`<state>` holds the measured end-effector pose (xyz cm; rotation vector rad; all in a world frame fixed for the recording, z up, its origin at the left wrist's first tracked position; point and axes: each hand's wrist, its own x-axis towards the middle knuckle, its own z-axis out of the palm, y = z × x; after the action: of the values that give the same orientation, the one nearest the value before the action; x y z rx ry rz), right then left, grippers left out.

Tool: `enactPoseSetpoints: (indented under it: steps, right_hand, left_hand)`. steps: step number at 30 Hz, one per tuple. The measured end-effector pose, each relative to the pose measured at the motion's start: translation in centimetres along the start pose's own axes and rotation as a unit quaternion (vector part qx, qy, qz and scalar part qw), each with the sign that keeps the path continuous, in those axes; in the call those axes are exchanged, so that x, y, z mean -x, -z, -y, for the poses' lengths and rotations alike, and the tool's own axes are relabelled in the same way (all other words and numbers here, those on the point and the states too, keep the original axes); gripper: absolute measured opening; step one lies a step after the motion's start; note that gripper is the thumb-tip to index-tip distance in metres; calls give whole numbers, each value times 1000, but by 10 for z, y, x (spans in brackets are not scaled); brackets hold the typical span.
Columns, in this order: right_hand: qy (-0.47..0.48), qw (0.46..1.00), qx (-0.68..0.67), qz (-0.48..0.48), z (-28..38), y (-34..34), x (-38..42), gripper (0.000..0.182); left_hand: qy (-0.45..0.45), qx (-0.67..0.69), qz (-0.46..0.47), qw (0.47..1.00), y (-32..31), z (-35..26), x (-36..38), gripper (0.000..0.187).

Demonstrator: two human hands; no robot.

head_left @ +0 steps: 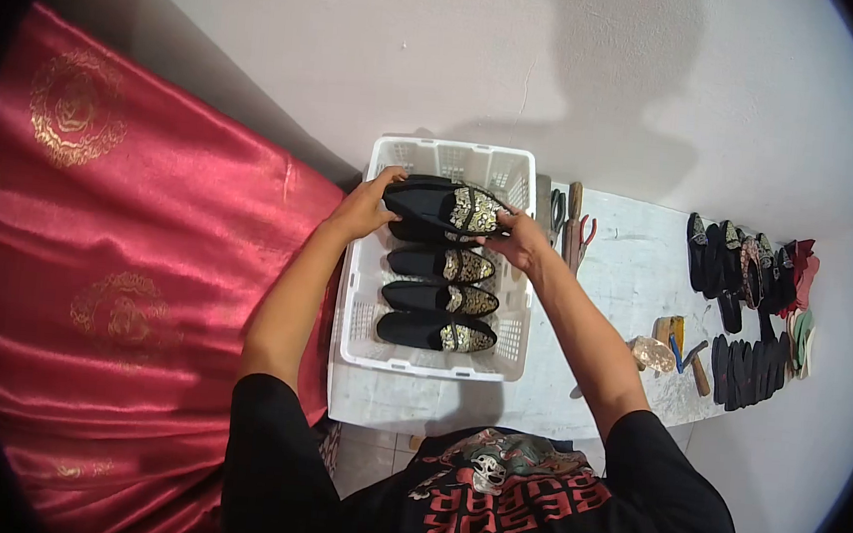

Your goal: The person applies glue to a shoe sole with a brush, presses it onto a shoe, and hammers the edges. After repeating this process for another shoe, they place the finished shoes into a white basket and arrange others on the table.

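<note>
Over the far end of a white plastic basket (428, 371), both my hands are on a black slip-on shoe (422, 202) with a gold-patterned front. My left hand (363, 208) has its fingers and thumb around the heel end. At the toe end, my right hand (522, 242) grips with thumb and fingers. Another dark shoe edge shows just beneath the held one, mostly hidden. Nearer to me in the basket lie several similar shoes (414, 296) in a row, their gold toes pointing right.
Right of the basket are scissors (557, 209) and red-handled pliers (587, 229). Farther right on the white table (629, 242) lie a hammer (699, 368), more shoes (705, 258) and black soles (739, 371). A red curtain (168, 246) hangs at the left.
</note>
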<state>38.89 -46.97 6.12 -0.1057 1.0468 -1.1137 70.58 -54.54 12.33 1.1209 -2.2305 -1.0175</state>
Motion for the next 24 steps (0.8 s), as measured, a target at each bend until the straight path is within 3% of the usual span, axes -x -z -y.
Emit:
enactPoseSetpoints:
  steps: [3,6,9,10,15,21,24]
  right_hand:
    - [19,999,5,-43,-1,-7,-30,34]
    - [19,998,14,-62,2,-2,-64,33]
    - [40,993,54,-97,1,-4,-86,36]
    - [47,986,57,-151,0,-7,-99,33]
    - [50,984,75,-154,8,-7,-126,35]
    - [77,973,135,-173,-19,8,-155,36]
    - [103,951,205,-205,-29,12,-162,31]
  left_hand:
    - [-75,-76,40,993,2,18,-29,79]
    - [-82,-135,74,985,1,26,-47,79]
    - [-2,-132,120,984,0,34,-59,81]
    - [1,-164,120,979,-2,39,-65,83]
    - [7,-259,117,959,-22,63,-91,87]
    - [122,-316,117,934,-52,78,-97,63]
    - [159,-335,129,920,-58,78,-104,61]
